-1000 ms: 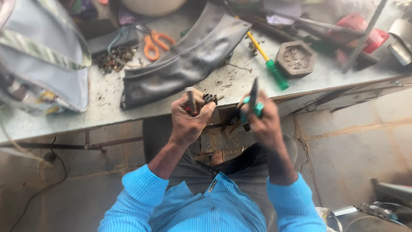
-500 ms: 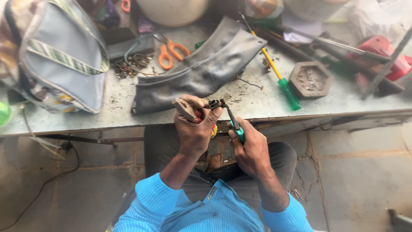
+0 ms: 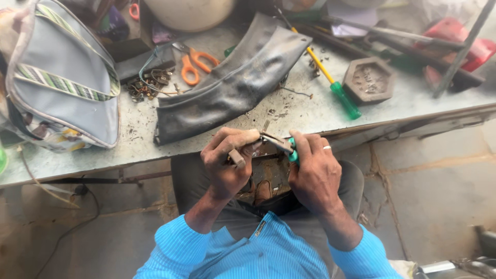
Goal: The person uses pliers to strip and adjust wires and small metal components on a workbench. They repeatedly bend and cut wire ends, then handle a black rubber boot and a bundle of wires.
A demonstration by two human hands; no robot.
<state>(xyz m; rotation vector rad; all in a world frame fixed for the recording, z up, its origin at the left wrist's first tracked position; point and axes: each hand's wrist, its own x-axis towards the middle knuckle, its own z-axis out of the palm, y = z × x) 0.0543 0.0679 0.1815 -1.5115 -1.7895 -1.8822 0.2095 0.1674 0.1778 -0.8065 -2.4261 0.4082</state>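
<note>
A: Both hands sit lower and closer together than half a second back; the pliers, then raised near upright in the right hand [image 3: 313, 173], now lie level, nose pointing left into the left hand [image 3: 227, 165]. Camera has tipped too, so the bench fills more of the top.

B: Where's the piece being worked?

A: Small metal part [image 3: 236, 157], pinched between left thumb and forefinger, just off the near edge of the bench [image 3: 310, 111], above the lap. Only a stub shows past the fingers.

B: How would it handle?

A: My guess: light, stiff, hard. Small enough to slip or flick away if the squeeze slackens. Looks grimy, so maybe a bit slick. Best held as it is, fingertips tight round its middle, end left free for the tool.

B: And the pliers [image 3: 281, 144]?

A: Metal nose, green grips. Right hand is wrapped round the grips, fingers curled closed, ring on one finger. Nose meets the left fingertips; whether it actually bites the part I cannot tell.

B: Hand poses?

A: Left fingers bunched narrow around the part, knuckles up, wrist bent inward. Right hand back-up, wrist straight. Both forearms in blue sleeves [image 3: 170, 248], elbows tucked.

B: Around them?

A: Black rubber tube [image 3: 232, 85] lying slack on the bench beyond the hands, orange scissors [image 3: 195, 64], green-handled screwdriver [image 3: 330, 82], six-sided block [image 3: 368, 78], grey bag [image 3: 62, 93] at left.
</note>
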